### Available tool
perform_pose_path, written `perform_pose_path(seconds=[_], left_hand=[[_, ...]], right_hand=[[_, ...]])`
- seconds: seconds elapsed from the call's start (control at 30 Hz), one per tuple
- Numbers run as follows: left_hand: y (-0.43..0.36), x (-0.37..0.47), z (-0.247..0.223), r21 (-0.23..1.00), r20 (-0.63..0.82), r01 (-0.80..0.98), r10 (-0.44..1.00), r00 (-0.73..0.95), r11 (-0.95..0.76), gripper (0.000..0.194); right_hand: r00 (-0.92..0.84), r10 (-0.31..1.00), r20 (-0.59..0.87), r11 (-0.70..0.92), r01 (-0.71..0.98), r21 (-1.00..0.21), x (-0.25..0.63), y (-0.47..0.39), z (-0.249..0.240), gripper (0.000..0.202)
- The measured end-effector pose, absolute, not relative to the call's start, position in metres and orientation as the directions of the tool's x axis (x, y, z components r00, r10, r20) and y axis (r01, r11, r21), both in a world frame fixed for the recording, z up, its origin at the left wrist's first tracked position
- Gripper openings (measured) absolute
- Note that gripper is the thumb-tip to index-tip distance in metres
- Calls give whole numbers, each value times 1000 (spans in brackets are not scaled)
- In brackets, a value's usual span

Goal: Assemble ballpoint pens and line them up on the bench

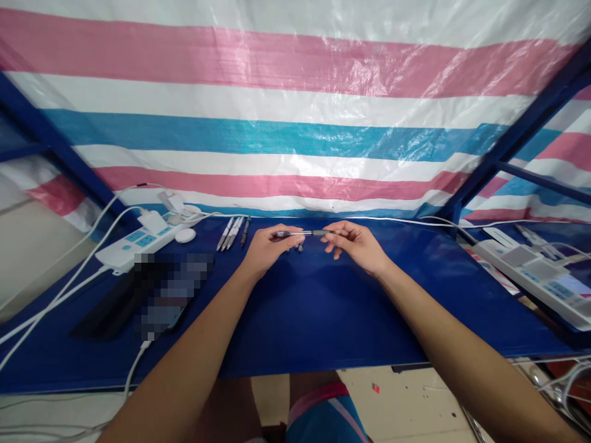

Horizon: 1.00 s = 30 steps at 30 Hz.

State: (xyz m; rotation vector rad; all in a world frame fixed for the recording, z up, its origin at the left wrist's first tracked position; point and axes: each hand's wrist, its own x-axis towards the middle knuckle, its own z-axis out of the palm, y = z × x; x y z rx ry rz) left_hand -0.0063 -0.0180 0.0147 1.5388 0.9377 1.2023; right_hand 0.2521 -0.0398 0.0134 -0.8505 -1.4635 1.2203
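Level above the blue table (pixel 323 314), a slim pen (pixel 302 233) with a clear barrel and dark ends spans both my hands. My left hand (pixel 268 249) pinches its left end between thumb and fingers. At the other end, the thumb and fingertips of my right hand (pixel 354 245) close on the dark grip part, the other fingers curled loosely. A few small dark pieces (pixel 299 247) lie on the table just below the pen, partly hidden by my left fingers. Left of my left hand, several pens (pixel 233 232) rest side by side.
At the left are a white power strip (pixel 133 243) with cables, a round white object (pixel 185 235) and a blurred, phone-like dark object (pixel 178 295) with a cable. Another power strip (pixel 535 277) sits at the right. Behind the table hangs a striped plastic sheet (pixel 286 135).
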Motion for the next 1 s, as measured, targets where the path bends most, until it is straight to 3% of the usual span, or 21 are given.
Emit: perform_pose_path(seconds=[0.53, 0.8, 1.0], left_hand=[[-16, -3, 9, 977, 195, -144, 939, 285, -159, 43], [-22, 2, 13, 962, 207, -247, 903, 378, -118, 42], [-21, 2, 11, 963, 208, -240, 913, 352, -127, 42]], right_hand=[[-242, 937, 253, 244, -68, -967, 250, -41, 13, 42], [-282, 953, 109, 114, 0, -993, 247, -45, 17, 59], [-307, 938, 163, 166, -16, -986, 247, -47, 19, 49]])
